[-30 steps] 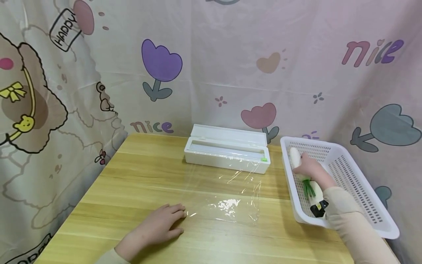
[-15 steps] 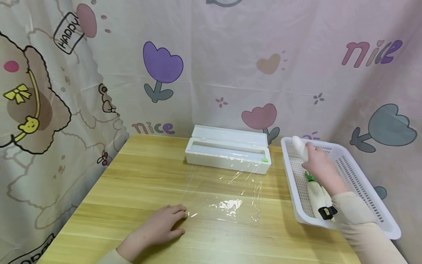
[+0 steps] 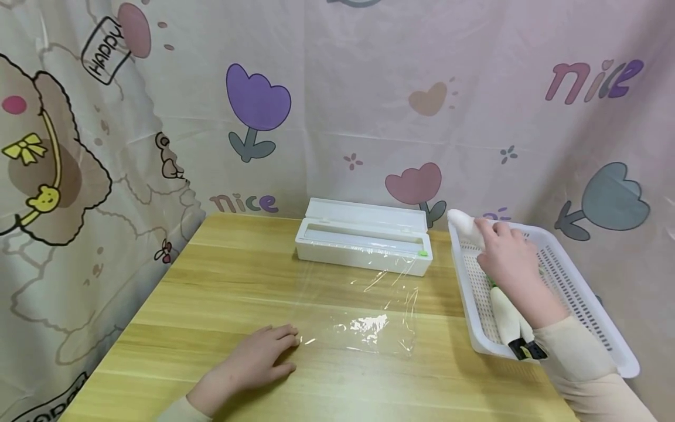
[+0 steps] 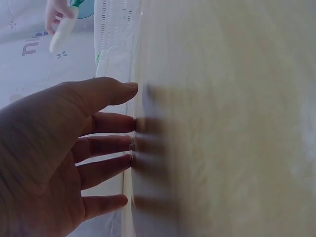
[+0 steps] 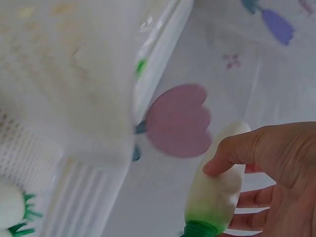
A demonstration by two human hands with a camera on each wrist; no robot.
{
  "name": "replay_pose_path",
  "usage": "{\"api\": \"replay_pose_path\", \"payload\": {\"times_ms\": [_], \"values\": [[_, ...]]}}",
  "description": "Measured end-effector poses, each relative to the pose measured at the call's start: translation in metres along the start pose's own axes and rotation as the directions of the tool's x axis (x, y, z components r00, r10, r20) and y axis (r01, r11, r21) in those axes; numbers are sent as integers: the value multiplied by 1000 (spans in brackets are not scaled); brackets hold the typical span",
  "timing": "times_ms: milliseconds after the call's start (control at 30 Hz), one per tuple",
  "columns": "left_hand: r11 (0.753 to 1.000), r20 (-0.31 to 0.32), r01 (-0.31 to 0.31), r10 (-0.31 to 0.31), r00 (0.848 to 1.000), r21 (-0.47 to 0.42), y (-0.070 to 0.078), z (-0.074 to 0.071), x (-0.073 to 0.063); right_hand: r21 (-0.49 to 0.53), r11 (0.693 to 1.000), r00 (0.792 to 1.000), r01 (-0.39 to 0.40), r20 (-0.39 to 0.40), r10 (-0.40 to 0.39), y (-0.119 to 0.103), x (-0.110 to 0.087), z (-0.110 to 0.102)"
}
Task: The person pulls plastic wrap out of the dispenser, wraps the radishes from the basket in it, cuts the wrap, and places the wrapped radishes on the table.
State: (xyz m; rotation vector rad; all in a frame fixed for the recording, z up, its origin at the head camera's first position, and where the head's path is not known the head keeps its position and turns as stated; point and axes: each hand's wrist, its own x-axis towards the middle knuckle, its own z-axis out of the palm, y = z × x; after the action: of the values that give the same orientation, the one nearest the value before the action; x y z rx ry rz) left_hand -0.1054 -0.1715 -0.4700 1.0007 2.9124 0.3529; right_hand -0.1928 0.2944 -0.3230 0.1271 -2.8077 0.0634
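My right hand (image 3: 510,258) grips a white radish (image 3: 465,227) with a green top, raised over the far left end of the white basket (image 3: 473,328). In the right wrist view the thumb lies across the radish (image 5: 215,192), its fingers behind it and its green end pointing down. My left hand (image 3: 255,357) rests with spread, relaxed fingers on the table, fingertips at the near left corner of a sheet of cling film (image 3: 358,310). That film runs out flat from a white dispenser box (image 3: 364,261) whose lid stands up.
Other white radishes (image 3: 505,313) with green tops lie in the basket, along its left side. A green slider (image 3: 423,254) sits at the right end of the dispenser's edge. Behind the wooden table (image 3: 184,305) hangs a patterned curtain (image 3: 343,99).
My right hand has lifted the radish from the basket floor, up and toward the far left rim. My left hand and the film have stayed in place.
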Motion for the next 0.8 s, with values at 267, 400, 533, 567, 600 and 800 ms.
{"api": "replay_pose_path", "payload": {"times_ms": [267, 400, 533, 567, 600, 800], "values": [[1000, -6, 10, -10, 1000, -1, 0, 1, -3, 9, 980, 942, 198, -279, -188, -46, -14, 0], [1000, -12, 7, -7, 1000, -3, 0, 2, -2, 25, 968, 919, 251, -319, -231, -70, -22, 2], [1000, -14, 3, -3, 1000, -7, 0, 1, 0, 38, 956, 915, 292, -301, -267, -95, -29, 5], [1000, -15, 0, 0, 1000, -8, 0, 0, 1, 43, 952, 915, 302, -295, -277, -101, -31, 6], [1000, -19, -5, 5, 1000, -7, 0, -1, 1, 44, 949, 914, 312, -287, -287, -108, -33, 8], [1000, -28, -19, 19, 999, 1, 2, -5, 1, 30, 925, 898, 378, -255, -359, -144, -44, 26]]}}
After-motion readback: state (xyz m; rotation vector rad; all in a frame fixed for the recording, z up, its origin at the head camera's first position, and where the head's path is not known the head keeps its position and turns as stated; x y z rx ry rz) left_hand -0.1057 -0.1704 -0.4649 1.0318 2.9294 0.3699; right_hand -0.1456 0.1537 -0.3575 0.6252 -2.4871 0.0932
